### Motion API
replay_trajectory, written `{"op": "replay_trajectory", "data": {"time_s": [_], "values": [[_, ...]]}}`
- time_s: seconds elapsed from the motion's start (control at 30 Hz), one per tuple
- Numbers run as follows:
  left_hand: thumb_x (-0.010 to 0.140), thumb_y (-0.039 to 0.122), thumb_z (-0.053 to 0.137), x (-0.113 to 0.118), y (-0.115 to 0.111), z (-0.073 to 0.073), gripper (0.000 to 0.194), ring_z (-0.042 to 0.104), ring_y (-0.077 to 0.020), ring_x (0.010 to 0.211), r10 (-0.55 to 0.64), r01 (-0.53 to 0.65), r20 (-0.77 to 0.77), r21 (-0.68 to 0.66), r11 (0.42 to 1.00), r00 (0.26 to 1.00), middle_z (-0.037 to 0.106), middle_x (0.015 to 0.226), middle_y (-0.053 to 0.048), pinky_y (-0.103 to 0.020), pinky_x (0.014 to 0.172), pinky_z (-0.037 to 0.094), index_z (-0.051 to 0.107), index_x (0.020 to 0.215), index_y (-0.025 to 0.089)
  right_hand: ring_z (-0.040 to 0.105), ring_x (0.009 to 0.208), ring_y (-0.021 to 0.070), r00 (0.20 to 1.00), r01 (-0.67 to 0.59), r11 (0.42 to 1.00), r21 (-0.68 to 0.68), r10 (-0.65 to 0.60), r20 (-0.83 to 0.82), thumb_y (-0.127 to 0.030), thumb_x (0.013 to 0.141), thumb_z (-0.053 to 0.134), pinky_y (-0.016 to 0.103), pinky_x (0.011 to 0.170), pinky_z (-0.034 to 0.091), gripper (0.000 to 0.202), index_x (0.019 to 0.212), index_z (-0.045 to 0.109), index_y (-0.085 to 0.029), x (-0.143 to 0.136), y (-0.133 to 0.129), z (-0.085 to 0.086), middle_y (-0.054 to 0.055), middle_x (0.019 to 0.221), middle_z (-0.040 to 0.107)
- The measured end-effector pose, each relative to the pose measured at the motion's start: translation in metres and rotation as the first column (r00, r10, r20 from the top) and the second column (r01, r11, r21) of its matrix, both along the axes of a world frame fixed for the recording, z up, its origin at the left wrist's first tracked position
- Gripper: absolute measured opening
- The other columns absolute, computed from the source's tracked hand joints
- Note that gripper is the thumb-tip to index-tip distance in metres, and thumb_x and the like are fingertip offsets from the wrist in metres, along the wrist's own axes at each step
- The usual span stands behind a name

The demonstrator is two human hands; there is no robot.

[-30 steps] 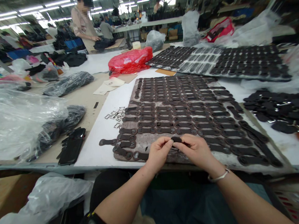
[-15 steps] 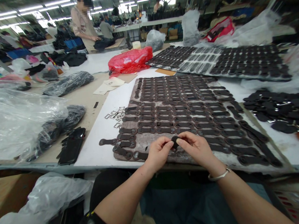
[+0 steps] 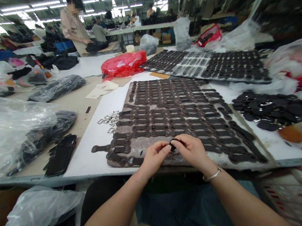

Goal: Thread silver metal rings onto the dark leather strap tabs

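Observation:
Over the front edge of a grey board, my left hand and my right hand meet, both closed in a pinch on one small dark strap tab. The piece looks bent or folded between my thumbs; its far side is hidden by my fingers. Rows of dark, round-ended strap tabs cover the board behind my hands. One more tab juts past the board's left edge. Left of the board lies a small heap of metal rectangular buckles.
A black phone and plastic-wrapped bundles lie to the left. On the right is a pile of dark pieces with metal rings. Farther back are a red plastic bag and a second loaded board. A person stands beyond.
The view has shifted slightly, so the table items sit further left. Both hands stay together on the tab, which now looks turned or more folded between the fingers.

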State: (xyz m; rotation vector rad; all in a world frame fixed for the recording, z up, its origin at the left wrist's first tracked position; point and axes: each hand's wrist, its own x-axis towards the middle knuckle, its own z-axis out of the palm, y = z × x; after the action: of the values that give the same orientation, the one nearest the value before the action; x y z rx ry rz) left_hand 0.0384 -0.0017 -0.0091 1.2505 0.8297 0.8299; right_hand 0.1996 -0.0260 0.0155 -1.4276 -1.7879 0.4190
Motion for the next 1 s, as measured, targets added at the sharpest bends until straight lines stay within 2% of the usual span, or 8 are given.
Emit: {"op": "replay_trajectory", "data": {"time_s": [0.2, 0.53, 0.63, 0.73, 0.83, 0.87, 0.9, 1.0], "values": [[0.079, 0.035, 0.059, -0.005, 0.002, 0.002, 0.023, 0.054, -0.0143, 0.068, 0.019, -0.003, -0.154, 0.108, 0.994, 0.988, 0.061, 0.067, -0.002, -0.024, 0.067, 0.040, 0.064, 0.072, 0.014, 0.048, 0.058, 0.0112, 0.999, -0.017, 0.996, -0.091, 0.013, -0.050, -0.028, 0.086, 0.057, 0.022, 0.056, 0.035, 0.021, 0.067, 0.059, -0.018, 0.002, 0.002, -0.001, -0.003, 0.060, 0.053], [0.078, 0.035, 0.060, -0.004, -0.003, 0.004, 0.021, 0.055, -0.0139, 0.064, -0.015, 0.038, -0.189, 0.120, 0.992, 0.982, 0.062, 0.065, -0.001, -0.023, 0.061, 0.042, 0.065, 0.073, 0.016, 0.046, 0.059, 0.0101, 0.984, -0.168, 0.963, -0.209, 0.150, -0.101, -0.033, 0.083, 0.058, 0.020, 0.056, 0.036, 0.027, 0.061, 0.056, -0.017, 0.014, -0.002, 0.007, -0.004, 0.059, 0.049], [0.078, 0.038, 0.061, -0.003, -0.003, 0.003, 0.029, 0.063, -0.0172, 0.075, -0.041, 0.044, -0.087, 0.039, 0.998, 0.995, 0.069, 0.088, -0.005, -0.028, 0.072, 0.048, 0.066, 0.097, 0.017, 0.046, 0.055, 0.0107, 0.955, -0.001, 0.990, -0.138, -0.040, -0.294, -0.042, 0.077, 0.064, 0.021, 0.054, 0.039, 0.031, 0.059, 0.056, -0.018, 0.047, 0.002, 0.018, -0.004, 0.055, 0.048], [0.076, 0.040, 0.063, -0.004, -0.002, 0.002, 0.036, 0.066, -0.0193, 0.080, -0.013, 0.012, -0.047, -0.022, 1.000, 0.999, 0.070, 0.094, -0.007, -0.032, 0.079, 0.049, 0.064, 0.104, 0.018, 0.054, 0.061, 0.0136, 0.804, 0.307, 0.951, -0.041, -0.282, -0.524, -0.059, 0.083, 0.049, 0.024, 0.060, 0.046, 0.040, 0.075, 0.058, -0.020, 0.099, 0.005, 0.029, 0.000, 0.064, 0.055], [0.074, 0.039, 0.065, -0.005, 0.000, 0.002, 0.031, 0.067, -0.0203, 0.080, -0.015, 0.013, -0.081, -0.030, 0.999, 0.997, 0.072, 0.089, -0.007, -0.032, 0.079, 0.051, 0.067, 0.096, 0.017, 0.062, 0.076, 0.0165, 0.567, 0.431, 0.900, -0.061, -0.323, -0.758, -0.068, 0.083, 0.034, 0.030, 0.071, 0.052, 0.053, 0.094, 0.056, -0.021, 0.137, 0.006, 0.031, 0.007, 0.084, 0.064], [0.074, 0.039, 0.066, -0.005, 0.000, 0.002, 0.030, 0.067, -0.0200, 0.079, -0.003, 0.001, -0.087, -0.022, 1.000, 0.996, 0.072, 0.087, -0.007, -0.032, 0.078, 0.051, 0.067, 0.094, 0.016, 0.063, 0.077, 0.0169, 0.534, 0.450, 0.888, -0.090, -0.349, -0.770, -0.067, 0.083, 0.037, 0.031, 0.071, 0.052, 0.053, 0.100, 0.056, -0.021, 0.141, 0.006, 0.029, 0.008, 0.088, 0.065], [0.074, 0.039, 0.066, -0.005, 0.001, 0.002, 0.029, 0.067, -0.0196, 0.077, 0.016, -0.017, -0.090, -0.011, 1.000, 0.996, 0.072, 0.085, -0.007, -0.032, 0.077, 0.051, 0.068, 0.092, 0.016, 0.064, 0.076, 0.0169, 0.547, 0.454, 0.883, -0.117, -0.381, -0.746, -0.065, 0.082, 0.041, 0.032, 0.071, 0.052, 0.052, 0.104, 0.055, -0.020, 0.140, 0.007, 0.025, 0.008, 0.090, 0.066], [0.074, 0.037, 0.065, -0.004, 0.003, 0.000, 0.026, 0.066, -0.0182, 0.072, 0.082, -0.080, -0.081, 0.027, 0.996, 0.993, 0.071, 0.078, -0.006, -0.031, 0.075, 0.052, 0.068, 0.087, 0.015, 0.061, 0.067, 0.0158, 0.730, 0.389, 0.906, -0.170, -0.415, -0.543, -0.051, 0.076, 0.061, 0.030, 0.066, 0.051, 0.042, 0.101, 0.063, -0.017, 0.116, 0.007, 0.011, 0.005, 0.083, 0.067]]}}
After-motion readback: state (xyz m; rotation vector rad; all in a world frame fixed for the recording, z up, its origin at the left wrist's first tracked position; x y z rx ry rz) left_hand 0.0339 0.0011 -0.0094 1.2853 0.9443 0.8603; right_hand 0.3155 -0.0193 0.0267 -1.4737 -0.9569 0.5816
